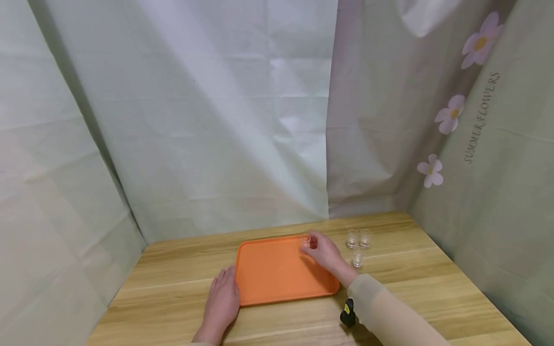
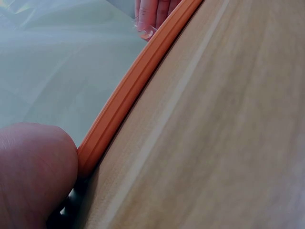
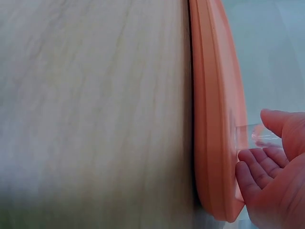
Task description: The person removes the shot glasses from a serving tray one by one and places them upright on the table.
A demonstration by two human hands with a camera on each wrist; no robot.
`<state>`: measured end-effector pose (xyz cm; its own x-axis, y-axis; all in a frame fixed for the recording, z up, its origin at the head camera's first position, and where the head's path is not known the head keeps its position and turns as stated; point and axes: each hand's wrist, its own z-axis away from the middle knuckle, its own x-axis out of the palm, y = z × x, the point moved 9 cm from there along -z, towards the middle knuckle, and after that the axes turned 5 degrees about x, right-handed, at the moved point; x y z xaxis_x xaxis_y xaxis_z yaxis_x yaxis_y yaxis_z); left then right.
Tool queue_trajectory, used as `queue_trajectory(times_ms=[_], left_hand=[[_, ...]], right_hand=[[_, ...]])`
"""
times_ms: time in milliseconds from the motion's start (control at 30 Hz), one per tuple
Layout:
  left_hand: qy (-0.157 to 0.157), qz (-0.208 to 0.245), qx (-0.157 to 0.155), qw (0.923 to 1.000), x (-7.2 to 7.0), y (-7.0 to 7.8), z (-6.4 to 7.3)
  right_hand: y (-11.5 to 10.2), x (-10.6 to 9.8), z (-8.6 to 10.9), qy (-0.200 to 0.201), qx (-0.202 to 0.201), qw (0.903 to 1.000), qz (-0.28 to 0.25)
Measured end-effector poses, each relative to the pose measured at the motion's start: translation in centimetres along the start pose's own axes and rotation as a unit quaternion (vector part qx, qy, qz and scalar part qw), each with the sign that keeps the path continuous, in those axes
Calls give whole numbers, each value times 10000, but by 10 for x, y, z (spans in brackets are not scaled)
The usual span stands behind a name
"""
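An orange tray (image 1: 277, 274) lies flat on the table. At its far right part, my right hand (image 1: 324, 253) holds a small clear shot glass (image 1: 305, 240) between thumb and fingers. In the right wrist view the same glass (image 3: 257, 136) shows partly behind the thumb, just inside the tray's rim. My left hand (image 1: 222, 298) rests with extended fingers against the tray's left edge. The left wrist view shows part of that hand (image 2: 38, 171) touching the tray's rim (image 2: 124, 95). Whether the held glass touches the tray's floor I cannot tell.
To the right of the tray stand three more clear shot glasses, two behind (image 1: 352, 239) and one in front (image 1: 358, 258). A small black and yellow object (image 1: 347, 313) is by the right sleeve (image 1: 381, 302). Pale curtains (image 1: 216, 144) border the wooden table (image 1: 173, 283).
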<state>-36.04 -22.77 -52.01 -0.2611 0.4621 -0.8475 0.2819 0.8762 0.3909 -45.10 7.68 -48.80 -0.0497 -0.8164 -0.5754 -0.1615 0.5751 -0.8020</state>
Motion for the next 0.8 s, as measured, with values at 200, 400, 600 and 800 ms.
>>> queue_trajectory(times_ms=[200, 400, 600, 800], left_hand=[[-5, 44, 6, 10000, 1, 0, 1], [-5, 38, -27, 10000, -2, -1, 0], [-10, 35, -3, 10000, -2, 0, -2], [-19, 55, -17, 10000, -1, 1, 0]], right_hand=[[3, 1, -2, 175, 59, 9997, 152], [3, 2, -4, 280, 8, 9993, 262], [1, 1, -5, 335, -4, 9990, 286], [2, -1, -1, 325, 60, 9993, 160]])
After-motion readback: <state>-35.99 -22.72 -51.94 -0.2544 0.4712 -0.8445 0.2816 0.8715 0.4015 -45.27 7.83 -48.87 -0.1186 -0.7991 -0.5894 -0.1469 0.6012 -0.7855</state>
